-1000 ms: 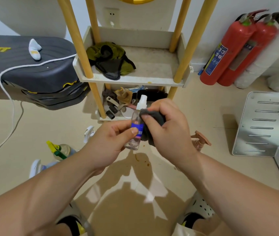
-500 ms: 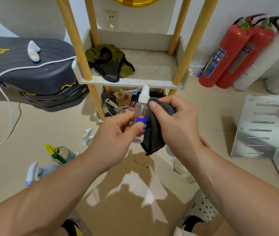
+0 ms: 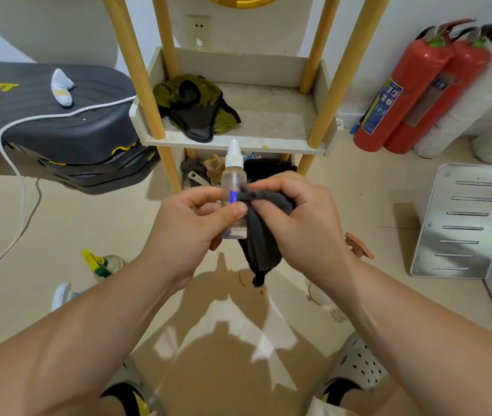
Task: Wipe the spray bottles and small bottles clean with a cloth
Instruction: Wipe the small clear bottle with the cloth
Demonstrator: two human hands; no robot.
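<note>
My left hand (image 3: 190, 223) grips a small clear spray bottle (image 3: 232, 178) with a white cap and blue label, held upright in front of me. My right hand (image 3: 295, 220) holds a dark grey cloth (image 3: 258, 244) bunched against the bottle's right side, its tail hanging down. On the floor at the left lie a spray bottle with a yellow-green trigger (image 3: 100, 262) and a white-headed spray bottle (image 3: 61, 295). A brown pump head (image 3: 358, 246) and clear small bottles (image 3: 319, 295) show past my right wrist.
A yellow-legged shelf unit (image 3: 313, 145) stands ahead, with green and black rags (image 3: 196, 106) on it. Two red fire extinguishers (image 3: 412, 88) lean at the right wall. A metal slotted panel (image 3: 472, 220) lies right; a black treadmill (image 3: 58, 121) with white cable left.
The cloth has slid down from the bottle's neck to its label, now bunched tighter in my right hand. Both hands sit a little lower and the bottle stands more upright.
</note>
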